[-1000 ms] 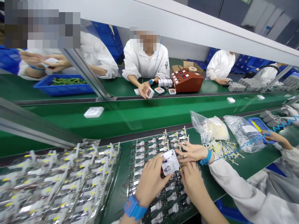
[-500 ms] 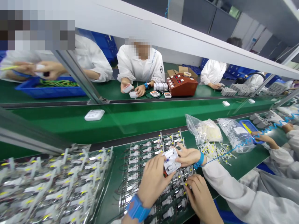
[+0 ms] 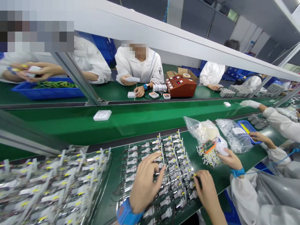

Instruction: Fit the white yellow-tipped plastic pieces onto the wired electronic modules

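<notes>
As the left hand (image 3: 146, 184) hangs over the rows of small units (image 3: 174, 176), its fingers stretch forward and its thumb stands apart from them, with nothing seen in its grasp. What lies straight beneath that hand is covered, and past the blue wristband (image 3: 131, 212) the arm runs off the bottom edge. Over at the right side of the rows, the right hand (image 3: 207, 190) is half curled, fingertips close together at a yellow speck (image 3: 194, 175), too small to say whether it is pinched or merely beside them; the forearm is cut off below. Just beyond, a co-worker's hand (image 3: 232, 161) grips a white case (image 3: 221, 146), blurred, with a green board (image 3: 207, 145) at its left, together hiding part of the heap of sticks (image 3: 211, 160). To the left, a second batch (image 3: 51, 187) is cropped by the frame, its nearest pieces smeared. And up on the green belt (image 3: 140, 120) sits a white box (image 3: 102, 115), its markings unreadable, while across the way another worker's hand (image 3: 140, 91) rests by a white piece (image 3: 131, 94), its details hard to make out
</notes>
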{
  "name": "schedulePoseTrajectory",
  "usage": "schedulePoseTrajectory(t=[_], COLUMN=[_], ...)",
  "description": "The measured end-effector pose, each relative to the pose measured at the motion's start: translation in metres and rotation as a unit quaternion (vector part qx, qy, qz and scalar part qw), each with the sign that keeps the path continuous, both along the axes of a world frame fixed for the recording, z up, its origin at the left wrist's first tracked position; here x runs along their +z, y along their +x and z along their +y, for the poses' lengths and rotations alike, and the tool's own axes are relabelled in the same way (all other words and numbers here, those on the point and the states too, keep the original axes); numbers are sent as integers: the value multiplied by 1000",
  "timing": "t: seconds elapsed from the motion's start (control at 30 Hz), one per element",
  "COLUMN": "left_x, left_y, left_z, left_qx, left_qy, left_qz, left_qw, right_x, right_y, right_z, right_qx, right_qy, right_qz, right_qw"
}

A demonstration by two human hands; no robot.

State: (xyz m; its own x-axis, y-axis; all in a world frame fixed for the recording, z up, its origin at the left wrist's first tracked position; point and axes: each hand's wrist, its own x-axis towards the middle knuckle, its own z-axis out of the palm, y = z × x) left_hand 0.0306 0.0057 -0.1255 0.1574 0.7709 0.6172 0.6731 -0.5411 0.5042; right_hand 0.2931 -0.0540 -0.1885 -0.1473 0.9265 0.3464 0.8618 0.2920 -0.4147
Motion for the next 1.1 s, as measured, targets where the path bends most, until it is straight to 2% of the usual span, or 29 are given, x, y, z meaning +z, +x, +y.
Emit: schedulePoseTrajectory(t=[0.2, 0.47, 0.63, 0.83, 1.1], left_x=[0, 5, -12, -37, -53], left_y=[-17, -23, -31, -50, -65], left_z=[5, 22, 30, 37, 42], left_qx=[-4, -3, -9, -1, 17], left_qy=[38, 59, 59, 46, 24], left_qz=[37, 45, 38, 39, 2], left_qw=[999, 997, 997, 998, 1000], right_x=[-20, -28, -29, -40, -61], right_y=[39, 60, 61, 59, 66], right_z=[23, 66, 78, 61, 54], right_qx=[-117, -143, -151, -201, -232], right_qy=[52, 82, 115, 184, 222], right_qz=[18, 11, 24, 67, 90], right_qw=[992, 986, 982, 960, 943])
